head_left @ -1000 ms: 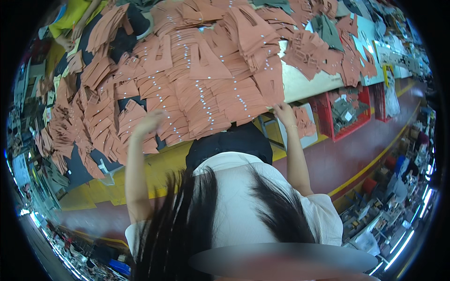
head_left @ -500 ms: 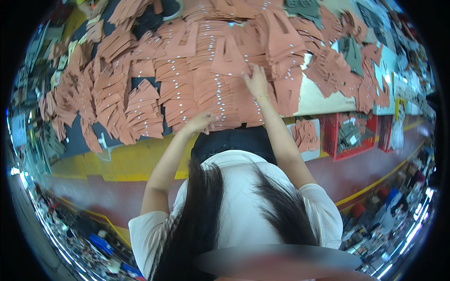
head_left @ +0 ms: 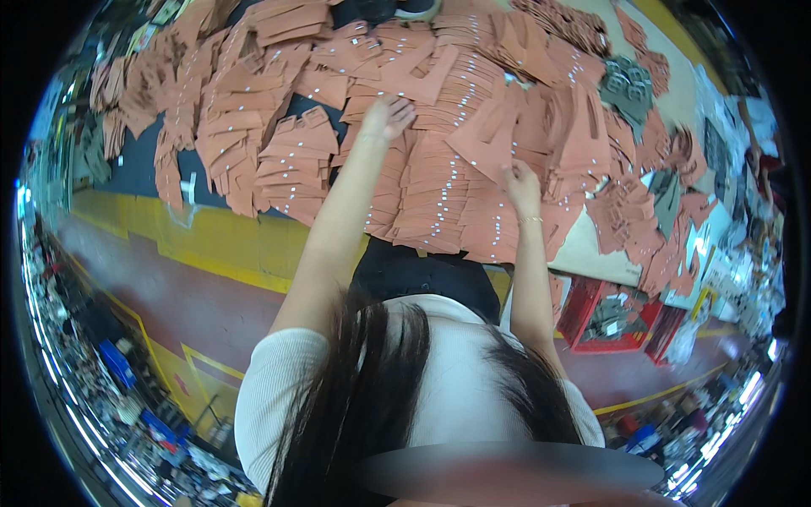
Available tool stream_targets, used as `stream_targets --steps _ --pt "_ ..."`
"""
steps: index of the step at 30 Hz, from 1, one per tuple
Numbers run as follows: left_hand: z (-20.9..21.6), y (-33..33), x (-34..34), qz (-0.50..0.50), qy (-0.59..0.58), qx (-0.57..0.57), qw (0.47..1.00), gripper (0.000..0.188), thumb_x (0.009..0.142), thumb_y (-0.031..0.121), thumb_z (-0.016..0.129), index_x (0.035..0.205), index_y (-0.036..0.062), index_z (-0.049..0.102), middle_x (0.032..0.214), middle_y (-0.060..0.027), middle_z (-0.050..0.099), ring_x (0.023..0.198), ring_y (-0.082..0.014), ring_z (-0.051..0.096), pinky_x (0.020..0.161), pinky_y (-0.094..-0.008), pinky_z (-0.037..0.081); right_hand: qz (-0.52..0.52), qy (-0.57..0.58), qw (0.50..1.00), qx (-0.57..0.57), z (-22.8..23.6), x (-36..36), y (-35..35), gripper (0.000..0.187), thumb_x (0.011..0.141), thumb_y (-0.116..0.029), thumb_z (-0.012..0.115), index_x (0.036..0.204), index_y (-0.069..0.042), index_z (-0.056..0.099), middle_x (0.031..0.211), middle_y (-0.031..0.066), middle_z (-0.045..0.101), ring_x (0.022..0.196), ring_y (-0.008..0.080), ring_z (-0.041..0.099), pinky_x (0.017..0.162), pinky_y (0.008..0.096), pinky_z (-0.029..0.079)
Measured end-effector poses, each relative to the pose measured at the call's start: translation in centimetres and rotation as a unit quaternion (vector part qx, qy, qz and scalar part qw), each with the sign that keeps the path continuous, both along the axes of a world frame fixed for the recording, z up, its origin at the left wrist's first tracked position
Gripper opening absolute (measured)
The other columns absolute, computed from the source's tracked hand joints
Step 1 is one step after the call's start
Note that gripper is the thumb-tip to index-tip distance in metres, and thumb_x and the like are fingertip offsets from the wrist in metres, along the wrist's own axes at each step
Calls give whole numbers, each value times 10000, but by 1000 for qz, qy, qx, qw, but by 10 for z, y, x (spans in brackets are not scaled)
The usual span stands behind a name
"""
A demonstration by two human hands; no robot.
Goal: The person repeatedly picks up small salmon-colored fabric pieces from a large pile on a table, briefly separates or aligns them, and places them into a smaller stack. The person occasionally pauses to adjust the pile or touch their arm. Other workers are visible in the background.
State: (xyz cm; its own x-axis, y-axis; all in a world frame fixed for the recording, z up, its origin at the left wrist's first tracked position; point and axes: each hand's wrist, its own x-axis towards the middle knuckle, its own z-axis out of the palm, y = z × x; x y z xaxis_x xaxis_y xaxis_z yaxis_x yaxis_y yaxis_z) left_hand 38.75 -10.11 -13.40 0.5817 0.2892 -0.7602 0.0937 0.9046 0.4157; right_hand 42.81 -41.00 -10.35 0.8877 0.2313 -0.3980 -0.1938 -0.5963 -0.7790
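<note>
Overlapping rows of salmon-coloured, leather-like cut pieces [head_left: 427,182] with small white stickers cover the table before me. My left hand [head_left: 389,117] reaches over the rows left of the middle, palm down, fingers stretched and apart, near a loose forked piece [head_left: 418,78]. I see nothing in it. Farther right, my right hand [head_left: 521,186] has its fingers bent together at the near corner of a slotted cut piece [head_left: 477,137] that lies aslant over the rows. The fingertips are small in view, but they appear to pinch that corner.
More salmon pieces lie in stacks [head_left: 296,160] to the left. Dark green pieces [head_left: 627,91] rest at the right on a pale board [head_left: 596,249]. Below the table's right side stands a red crate [head_left: 583,317] with grey-green pieces inside.
My left hand has moved from the near edge forward over the rows, its fingers opening out. My right hand stays at the slotted piece's corner. The whole view has turned and shifted.
</note>
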Motion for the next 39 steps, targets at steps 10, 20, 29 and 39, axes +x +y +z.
stream_targets --steps 10,20,29,39 --pt "11 1 44 -17 -26 136 990 124 880 133 561 972 53 581 900 -90 631 744 -176 629 582 -341 527 80 -44 984 155 136 29 51 398 923 -113 569 1282 38 490 853 24 583 744 73 548 690 251 553" --pt "87 -39 -71 50 -254 82 962 340 831 31 580 1164 -14 536 1125 -123 625 1050 -217 598 938 -348 466 54 121 908 397 153 -38 126 349 924 -28 532 1267 20 489 931 60 606 833 160 636 786 293 534" --pt "125 -14 -206 108 -197 66 972 374 790 180 647 1094 -27 576 1128 -146 610 1047 -246 590 951 -379 444 267 297 900 173 115 -121 155 291 937 -156 560 1195 -37 498 669 7 562 634 97 609 604 235 499" --pt "152 16 -333 20 73 137 988 324 929 276 479 901 -20 609 849 -99 640 776 -182 609 766 -297 480 433 -467 771 14 10 -119 311 373 768 -226 659 1086 -47 577 1167 145 553 1033 267 589 758 411 522"
